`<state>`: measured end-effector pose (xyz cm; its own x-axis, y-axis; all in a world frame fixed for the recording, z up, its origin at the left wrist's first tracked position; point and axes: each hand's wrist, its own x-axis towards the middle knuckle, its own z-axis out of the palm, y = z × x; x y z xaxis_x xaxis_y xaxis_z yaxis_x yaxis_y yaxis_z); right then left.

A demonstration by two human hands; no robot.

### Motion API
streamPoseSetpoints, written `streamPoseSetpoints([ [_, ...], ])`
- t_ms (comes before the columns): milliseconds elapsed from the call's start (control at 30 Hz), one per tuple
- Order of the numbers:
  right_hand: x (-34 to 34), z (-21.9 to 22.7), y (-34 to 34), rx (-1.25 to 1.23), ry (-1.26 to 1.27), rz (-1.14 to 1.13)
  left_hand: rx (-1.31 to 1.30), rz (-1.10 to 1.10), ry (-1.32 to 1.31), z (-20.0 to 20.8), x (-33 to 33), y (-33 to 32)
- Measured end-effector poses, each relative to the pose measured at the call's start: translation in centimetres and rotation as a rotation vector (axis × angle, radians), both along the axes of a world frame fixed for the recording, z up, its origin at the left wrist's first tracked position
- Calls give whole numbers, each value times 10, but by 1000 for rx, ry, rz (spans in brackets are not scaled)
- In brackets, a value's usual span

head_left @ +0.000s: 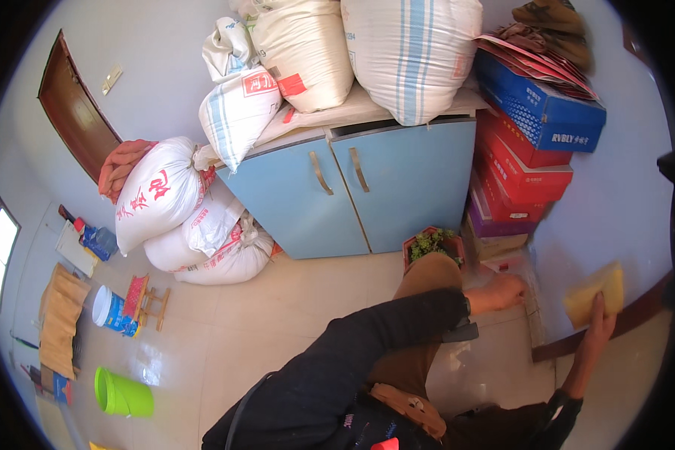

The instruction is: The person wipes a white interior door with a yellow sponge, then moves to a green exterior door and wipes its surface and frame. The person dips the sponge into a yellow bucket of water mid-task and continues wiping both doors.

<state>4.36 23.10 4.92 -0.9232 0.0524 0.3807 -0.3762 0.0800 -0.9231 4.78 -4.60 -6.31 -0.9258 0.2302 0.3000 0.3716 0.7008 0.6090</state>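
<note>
A yellow cloth point(594, 294) is in my right hand point(598, 330), spread flat against the pale wall above the dark skirting at the right. My thumb or a finger lies over its lower edge. My left hand point(502, 291) is at the wall's tiled corner edge, with the fingers curled in; what they hold, if anything, is hidden. A dark band circles that wrist. Just left of the left hand, a potted green plant point(436, 241) stands on the floor, partly behind my bent knee.
A blue two-door cabinet point(300, 199) carries large stuffed sacks point(412, 64). Shoe boxes point(532, 176) are stacked beside it against the wall. More white sacks point(210, 240) lie at its left. A green bucket point(124, 392) and a white-and-blue pail point(115, 309) stand on the tiled floor.
</note>
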Motion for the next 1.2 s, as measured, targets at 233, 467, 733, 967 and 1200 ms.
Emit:
streamPoseSetpoints([
  [233,-79,-113,14,348,-28,112,-227,73,95,31,34,-29],
  [467,-35,-164,17,190,-491,334,-491,-88,-27,11,7,-23],
  [733,38,-66,-14,786,-233,265,-545,-430,-336,-29,24,-7],
  [967,-9,-63,-51,1010,-201,418,-346,-476,-342,-26,13,-5],
  [1200,-26,-74,-69,1263,-288,437,-528,-327,-441,-30,-15,-9],
])
